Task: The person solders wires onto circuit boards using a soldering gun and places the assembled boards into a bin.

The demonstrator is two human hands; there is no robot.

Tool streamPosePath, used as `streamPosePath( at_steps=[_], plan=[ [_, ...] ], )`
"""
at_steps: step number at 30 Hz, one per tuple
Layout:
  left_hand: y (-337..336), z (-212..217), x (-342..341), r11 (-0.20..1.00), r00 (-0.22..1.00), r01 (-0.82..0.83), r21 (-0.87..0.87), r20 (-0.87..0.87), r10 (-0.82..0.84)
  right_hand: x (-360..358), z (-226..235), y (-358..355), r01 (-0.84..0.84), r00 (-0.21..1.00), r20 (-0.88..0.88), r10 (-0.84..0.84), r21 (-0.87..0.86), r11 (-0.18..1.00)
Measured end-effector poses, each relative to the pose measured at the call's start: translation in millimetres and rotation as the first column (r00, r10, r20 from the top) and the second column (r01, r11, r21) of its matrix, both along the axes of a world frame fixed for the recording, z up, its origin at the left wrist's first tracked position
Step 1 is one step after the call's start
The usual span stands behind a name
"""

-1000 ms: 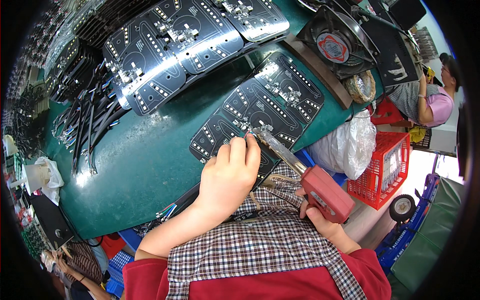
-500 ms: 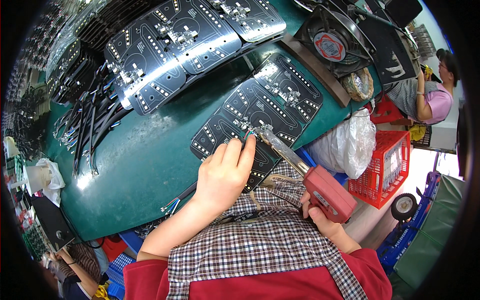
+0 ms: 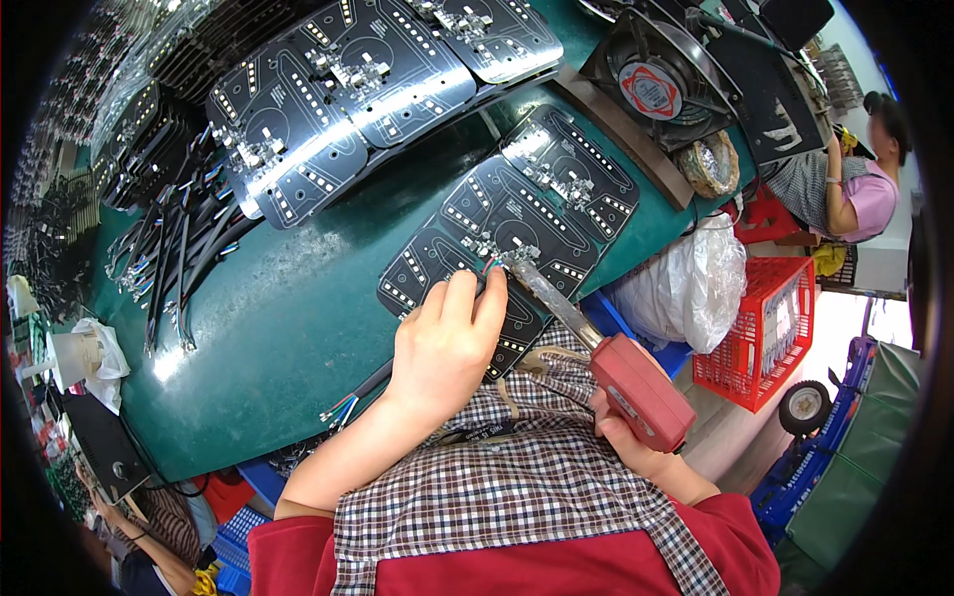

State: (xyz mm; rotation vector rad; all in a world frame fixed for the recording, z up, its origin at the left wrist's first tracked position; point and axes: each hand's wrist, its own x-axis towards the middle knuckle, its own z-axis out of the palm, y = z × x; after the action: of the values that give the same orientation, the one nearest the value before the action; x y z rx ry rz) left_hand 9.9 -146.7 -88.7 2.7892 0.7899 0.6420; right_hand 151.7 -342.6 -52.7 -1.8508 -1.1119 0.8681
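Now soldering — left hand (image 3: 449,343) pinched wire (image 3: 489,266) to board (image 3: 517,214) | right hand (image 3: 636,447) gripped soldering gun (image 3: 621,375) | next needs a steady tip.

The table (image 3: 298,328) has a smooth, shiny green top. The circuit board (image 3: 517,219) on it looks black and glossy, with small silver metal bits. The soldering gun (image 3: 636,387) has a matt red plastic body and a shiny metal rod. The apron (image 3: 517,487) is soft checked cloth. The bag (image 3: 686,288) is thin, crinkly clear plastic. The crate (image 3: 765,338) is red plastic.
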Motion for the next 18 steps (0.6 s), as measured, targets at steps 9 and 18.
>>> streamPosePath(
  at_steps=[9,18],
  plan=[
    [0,3,1,0.997,1.0,-0.012,-0.074,0.023,0.013,-2,-7,-11,0.164,0.894,-0.431,-0.125,0.054,0.985],
    [1,3,4,0.981,0.993,0.061,-0.183,0.115,-0.04,1,-7,-13,0.184,0.871,-0.469,-0.146,0.035,0.982]
  ],
)
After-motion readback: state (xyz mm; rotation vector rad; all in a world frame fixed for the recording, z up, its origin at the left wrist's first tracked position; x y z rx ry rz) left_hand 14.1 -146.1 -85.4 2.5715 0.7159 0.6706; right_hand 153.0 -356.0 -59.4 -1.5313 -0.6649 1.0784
